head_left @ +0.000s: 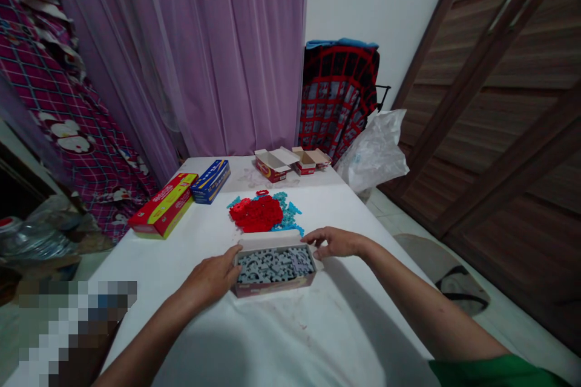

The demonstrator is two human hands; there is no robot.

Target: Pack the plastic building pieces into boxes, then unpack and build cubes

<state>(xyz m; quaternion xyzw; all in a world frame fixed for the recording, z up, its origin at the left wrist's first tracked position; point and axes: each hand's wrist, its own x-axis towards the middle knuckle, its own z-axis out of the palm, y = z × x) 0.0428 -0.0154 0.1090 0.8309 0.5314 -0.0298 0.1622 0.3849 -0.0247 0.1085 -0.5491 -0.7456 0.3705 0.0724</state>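
An open cardboard box (pixel 274 290) full of grey interlocking plastic pieces (pixel 275 263) sits on the white-covered table in front of me. My left hand (pixel 213 278) holds its left end, the thumb at the near corner and the fingers at the far one. At the opposite end my right hand (pixel 333 243) grips the right flap and far corner, fingers bent. The long lid flap (pixel 267 240) stands raised at the back. Just beyond lies a heap of red pieces (pixel 258 214), partly covering blue pieces (pixel 288 217).
On the table's left lie a red and yellow box (pixel 166 205) and a blue box (pixel 211 181), both closed. Two opened boxes, one larger (pixel 272 164) and one smaller (pixel 305 162), stand at the back. A clear plastic bag (pixel 374 151) hangs by the right edge.
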